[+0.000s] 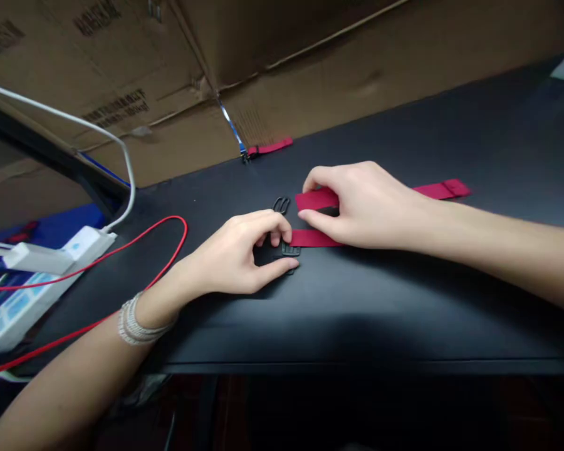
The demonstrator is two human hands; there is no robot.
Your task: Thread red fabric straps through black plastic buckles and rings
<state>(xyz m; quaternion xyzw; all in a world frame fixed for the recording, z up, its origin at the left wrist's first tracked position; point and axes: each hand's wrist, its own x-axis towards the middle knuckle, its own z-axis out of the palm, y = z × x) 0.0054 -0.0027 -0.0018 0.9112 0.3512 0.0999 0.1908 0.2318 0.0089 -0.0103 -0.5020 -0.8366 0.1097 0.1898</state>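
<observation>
Red strap (316,238), where's it at rn?

On the blk table (404,307), running under the R hand (305,203), w/ its far end (442,190) sticking out past the wrist. Looks doubled back: 2 lengths show at the fingertips, 1 behind the other.

R fingers?

Closed on the rear length: index over the back edge, thumb along the front edge.

And the L hand (295,249)?

Just beside, at the strap's left end. Index + thumb tips are apart, w/ a blk buckle (291,250) btwn them. Index touches the strap right by the buckle; can't tell if they're gripping it.

Other hardware?

Blk clip (281,205) just beyond the L knuckles.

Rest, quick?

Small red strap (272,147) at the back by the cardboard (357,81), blue cord (232,128) next to it. Far L: wht pwr strip (42,291). Red cable (181,250) loops near the L wrist, which has a woven bracelet (132,322) on.
</observation>
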